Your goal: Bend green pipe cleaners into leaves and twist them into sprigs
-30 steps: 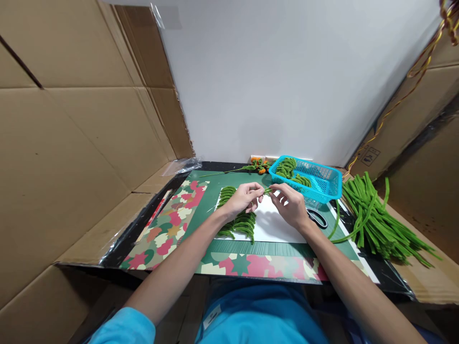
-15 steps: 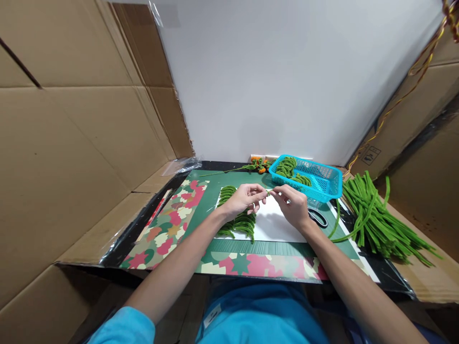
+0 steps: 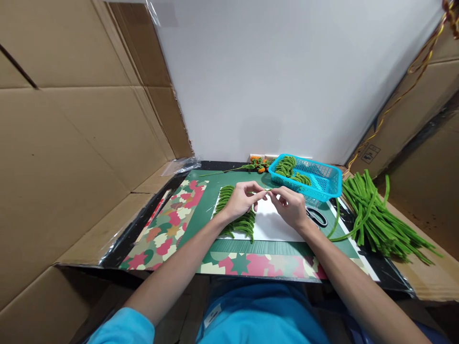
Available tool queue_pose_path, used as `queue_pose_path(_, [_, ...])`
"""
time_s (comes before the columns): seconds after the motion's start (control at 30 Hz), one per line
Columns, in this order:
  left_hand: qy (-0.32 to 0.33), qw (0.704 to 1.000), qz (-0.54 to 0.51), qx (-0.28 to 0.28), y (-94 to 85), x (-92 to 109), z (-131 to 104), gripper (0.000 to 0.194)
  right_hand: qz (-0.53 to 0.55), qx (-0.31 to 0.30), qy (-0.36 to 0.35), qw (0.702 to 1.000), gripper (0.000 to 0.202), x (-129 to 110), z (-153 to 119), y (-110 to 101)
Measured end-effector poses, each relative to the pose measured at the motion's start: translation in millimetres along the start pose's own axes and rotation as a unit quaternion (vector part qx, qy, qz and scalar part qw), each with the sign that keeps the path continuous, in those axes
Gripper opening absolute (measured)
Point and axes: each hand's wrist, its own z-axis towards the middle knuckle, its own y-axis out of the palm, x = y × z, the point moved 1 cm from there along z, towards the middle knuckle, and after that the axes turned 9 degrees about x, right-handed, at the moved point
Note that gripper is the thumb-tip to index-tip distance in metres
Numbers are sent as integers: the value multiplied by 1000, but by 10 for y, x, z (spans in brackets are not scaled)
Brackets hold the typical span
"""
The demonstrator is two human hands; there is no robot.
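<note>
Over the white sheet [image 3: 276, 224], my left hand [image 3: 244, 199] and my right hand [image 3: 289, 205] meet fingertip to fingertip. Both pinch a short green pipe cleaner [image 3: 267, 190], mostly hidden by the fingers. Beneath and beside my left hand lie rows of curved green pipe cleaner pieces [image 3: 244, 224] on the sheet's left part. Scissors with black handles [image 3: 317, 217] rest just right of my right hand, partly covered by it.
A blue plastic basket [image 3: 324, 193] at the back holds looped green pieces [image 3: 286, 166]. Long green pipe cleaners [image 3: 380, 220] are heaped on the right. Orange flowers on a green stem [image 3: 260, 163] lie behind. Cardboard walls [image 3: 82, 134] stand on the left.
My fingertips have drawn closer together around the green pipe cleaner, and my left fingers have curled in a little. The things on the table stay in place.
</note>
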Motion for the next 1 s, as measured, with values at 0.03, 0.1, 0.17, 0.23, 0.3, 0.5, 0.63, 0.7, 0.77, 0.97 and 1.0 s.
queue_pose_path(0.03, [7,1000,2,8,-2,-2,3,35,2,-1,-3,1000,22,-2,3,-1])
queue_pose_path(0.1, [18,1000,4,19,-6,-8,11,33,7,-4,-7,1000,18,-7,7,-3])
queue_pose_path(0.17, [23,999,7,21,-6,-13,15,32,11,-7,-9,1000,15,-11,8,-1])
queue_pose_path(0.23, [24,999,11,19,1,-15,12,31,12,-10,-9,1000,13,-12,4,5])
queue_pose_path(0.3, [22,999,17,20,12,-11,6,30,11,-14,-10,1000,12,-11,-5,11])
queue_pose_path(0.5, [-56,998,-34,6,7,6,10,30,5,-25,-30,999,10,-10,-11,22])
queue_pose_path(0.63, [-107,991,-76,-18,-35,23,24,33,-6,-7,-43,999,10,-8,15,3])
queue_pose_path(0.7, [-124,988,-91,-26,-51,36,25,34,-10,-1,-52,999,8,-1,24,-17])
queue_pose_path(0.77, [-140,984,-102,-33,-56,47,22,35,-14,1,-65,998,10,12,26,-40])
queue_pose_path(0.97, [-167,979,-112,-42,-38,51,12,32,-6,-23,-78,997,12,63,25,-92])
queue_pose_path(1.0, [-168,979,-111,-42,-37,48,11,32,1,-32,-72,997,13,70,28,-96])
